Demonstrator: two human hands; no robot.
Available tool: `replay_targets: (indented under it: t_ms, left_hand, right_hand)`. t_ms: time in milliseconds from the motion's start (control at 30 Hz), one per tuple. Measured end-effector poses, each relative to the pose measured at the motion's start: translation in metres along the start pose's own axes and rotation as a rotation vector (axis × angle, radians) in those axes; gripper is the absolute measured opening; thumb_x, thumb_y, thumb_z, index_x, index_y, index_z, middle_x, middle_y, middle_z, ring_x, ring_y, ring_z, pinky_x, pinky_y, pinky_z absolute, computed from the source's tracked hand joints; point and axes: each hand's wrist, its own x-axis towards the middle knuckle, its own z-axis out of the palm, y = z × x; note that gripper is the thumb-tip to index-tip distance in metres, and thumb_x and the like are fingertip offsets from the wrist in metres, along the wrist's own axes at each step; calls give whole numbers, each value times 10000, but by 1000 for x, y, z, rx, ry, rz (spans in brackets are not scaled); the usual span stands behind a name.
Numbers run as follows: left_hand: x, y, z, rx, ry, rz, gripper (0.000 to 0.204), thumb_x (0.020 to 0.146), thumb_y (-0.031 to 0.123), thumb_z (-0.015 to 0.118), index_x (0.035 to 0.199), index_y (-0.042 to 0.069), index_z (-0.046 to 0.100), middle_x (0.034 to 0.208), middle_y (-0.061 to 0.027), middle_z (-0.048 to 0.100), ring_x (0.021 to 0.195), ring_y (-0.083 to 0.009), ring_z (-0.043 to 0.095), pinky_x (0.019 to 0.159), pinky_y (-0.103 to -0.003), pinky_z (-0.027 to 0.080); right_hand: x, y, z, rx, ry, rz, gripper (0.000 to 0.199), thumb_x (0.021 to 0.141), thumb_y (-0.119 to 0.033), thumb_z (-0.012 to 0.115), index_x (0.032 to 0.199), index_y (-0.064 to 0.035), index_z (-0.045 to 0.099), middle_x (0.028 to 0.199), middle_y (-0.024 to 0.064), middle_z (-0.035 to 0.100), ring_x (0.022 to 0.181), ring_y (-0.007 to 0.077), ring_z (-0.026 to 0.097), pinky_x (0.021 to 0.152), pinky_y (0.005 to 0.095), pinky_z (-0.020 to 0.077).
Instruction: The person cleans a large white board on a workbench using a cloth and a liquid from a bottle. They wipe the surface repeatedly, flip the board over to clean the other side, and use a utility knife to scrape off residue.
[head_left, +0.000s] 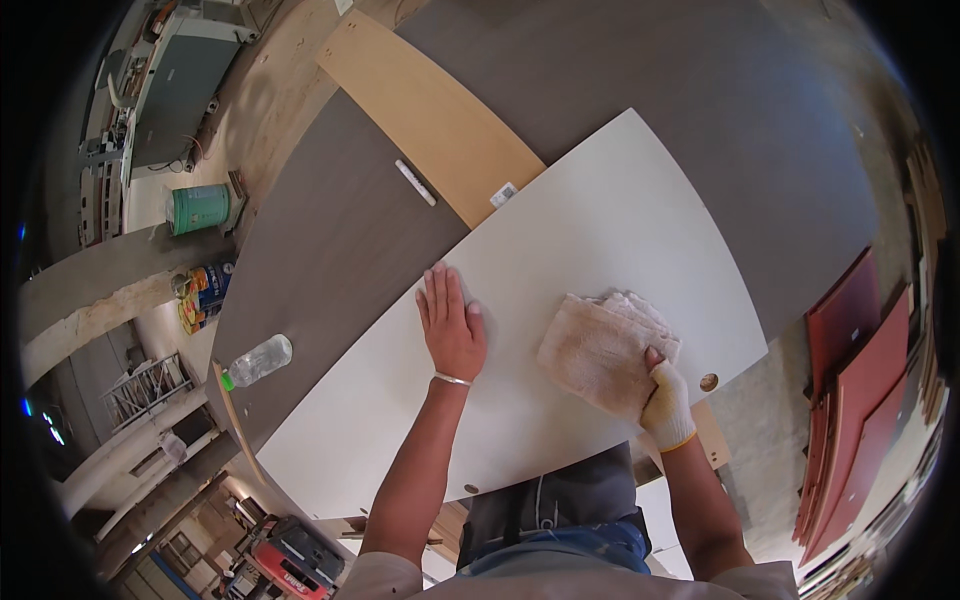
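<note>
A large white panel (640, 220) lies at a slant across a dark grey tabletop (330, 230). My left hand (453, 320) rests flat on the panel near its far left edge, fingers stretched out, a bracelet at the wrist. My right hand (668, 400), in a white glove that leaves the thumb tip bare, grips a folded whitish cloth (605, 350) against the panel's right part. The fingers under the cloth are hidden. Beside the right hand, a round hole (709, 382) shows near the panel's edge.
A wood-coloured board (430, 100) with a label runs out beyond the panel. On the grey top lie a white marker (415, 183) and a clear bottle with a green cap (262, 361). Reddish panels (860, 400) lean at right; a green bucket (200, 209) stands at left.
</note>
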Motion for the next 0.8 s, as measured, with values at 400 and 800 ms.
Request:
replay_targets:
  t_ms: [400, 800]
  left_hand:
    - [41, 2, 7, 35, 26, -67, 594, 969, 133, 538, 1534, -1, 411, 1620, -186, 382, 1511, -393, 329, 1230, -608, 197]
    - [95, 45, 25, -13, 30, 112, 526, 989, 125, 516, 1511, 70, 484, 1625, -179, 379, 1480, -408, 372, 1195, -609, 267]
  right_hand:
    - [-1, -1, 0, -15, -25, 19, 521, 1010, -180, 559, 1496, -34, 444, 1411, 116, 584, 1262, 271, 598, 1069, 443, 505]
    - [-5, -3, 9, -3, -137, 13, 591, 1013, -254, 641, 1511, -20, 423, 1430, 80, 557, 1312, 205, 530, 1101, 377, 447]
